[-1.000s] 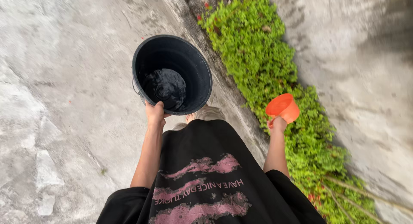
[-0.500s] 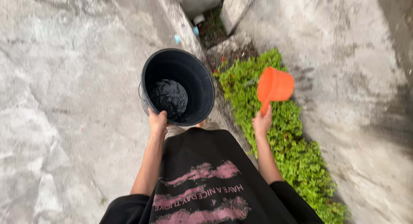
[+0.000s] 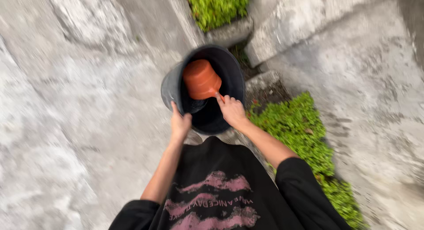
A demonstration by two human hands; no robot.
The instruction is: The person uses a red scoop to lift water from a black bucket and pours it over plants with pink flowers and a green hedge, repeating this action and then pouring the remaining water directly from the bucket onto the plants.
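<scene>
My left hand (image 3: pixel 180 124) grips the near rim of a black plastic bucket (image 3: pixel 172 86), which is tilted toward me. My right hand (image 3: pixel 232 110) holds the handle of an orange plastic scoop (image 3: pixel 201 79), and the scoop's cup sits upside down inside the bucket's mouth. A little dark water shows under the scoop at the bucket's bottom. My black shirt with pink print fills the lower middle of the view.
Rough grey concrete ground lies to the left and right. A strip of low green plants (image 3: pixel 300 133) runs along a narrow bed on the right, bordered by a concrete kerb. More green plants (image 3: pixel 216 5) grow at the top, behind a stone block (image 3: pixel 229 33).
My right hand swung the orange scoop from over the plants on the right into the bucket. The view moved forward along the plant bed, and the bucket tilted more toward me.
</scene>
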